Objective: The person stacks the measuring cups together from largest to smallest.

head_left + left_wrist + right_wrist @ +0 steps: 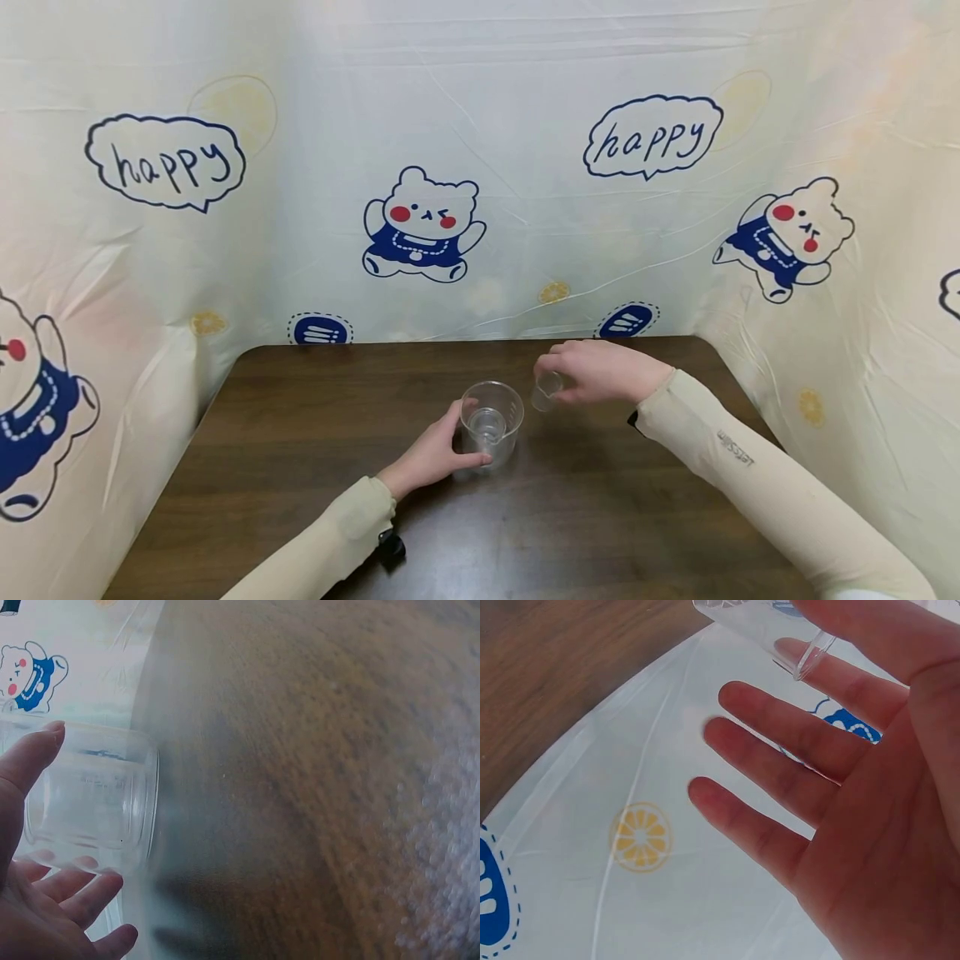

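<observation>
A clear beaker (508, 446) stands on the wooden table, with what looks like a smaller clear vessel (487, 423) inside it. My left hand (431, 454) holds the beaker from its left side, thumb in front and fingers behind. In the left wrist view the beaker (139, 799) lies between the thumb and the fingers. To the right of it, my right hand (600, 372) pinches a small clear cup (546, 393) between thumb and index finger. The right wrist view shows this cup (754, 626) partly cut off at the top, with the other fingers spread away from it.
The dark brown table (315, 417) has rounded far corners. A pale printed curtain (525, 208) with bears and lettering hangs close behind the table and along both sides.
</observation>
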Action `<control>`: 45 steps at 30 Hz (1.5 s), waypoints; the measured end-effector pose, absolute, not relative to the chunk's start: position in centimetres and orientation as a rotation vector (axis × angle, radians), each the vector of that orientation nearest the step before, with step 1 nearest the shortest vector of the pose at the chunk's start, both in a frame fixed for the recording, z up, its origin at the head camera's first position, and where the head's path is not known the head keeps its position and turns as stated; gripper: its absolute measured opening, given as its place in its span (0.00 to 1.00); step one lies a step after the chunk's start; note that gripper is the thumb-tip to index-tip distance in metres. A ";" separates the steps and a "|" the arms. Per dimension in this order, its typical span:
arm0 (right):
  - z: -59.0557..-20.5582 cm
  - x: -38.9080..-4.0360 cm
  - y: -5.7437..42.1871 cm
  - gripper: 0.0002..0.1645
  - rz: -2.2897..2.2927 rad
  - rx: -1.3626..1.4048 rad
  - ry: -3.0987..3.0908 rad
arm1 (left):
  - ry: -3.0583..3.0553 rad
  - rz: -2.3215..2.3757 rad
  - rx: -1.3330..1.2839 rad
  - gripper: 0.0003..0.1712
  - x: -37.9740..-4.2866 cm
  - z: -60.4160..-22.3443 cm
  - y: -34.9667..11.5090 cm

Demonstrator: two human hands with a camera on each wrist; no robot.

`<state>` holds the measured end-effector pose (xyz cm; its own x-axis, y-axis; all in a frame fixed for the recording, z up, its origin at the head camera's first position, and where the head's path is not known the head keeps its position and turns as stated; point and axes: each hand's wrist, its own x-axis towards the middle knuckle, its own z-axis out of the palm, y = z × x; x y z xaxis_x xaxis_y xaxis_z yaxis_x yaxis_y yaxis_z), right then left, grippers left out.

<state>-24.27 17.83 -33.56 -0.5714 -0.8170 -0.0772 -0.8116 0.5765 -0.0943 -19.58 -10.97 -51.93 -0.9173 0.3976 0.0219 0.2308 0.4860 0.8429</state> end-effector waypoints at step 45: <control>-38.1 -25.8 10.4 0.21 0.087 -1.459 2.555 | 2.490 1.410 0.555 0.51 -19.8 -52.1 -11.1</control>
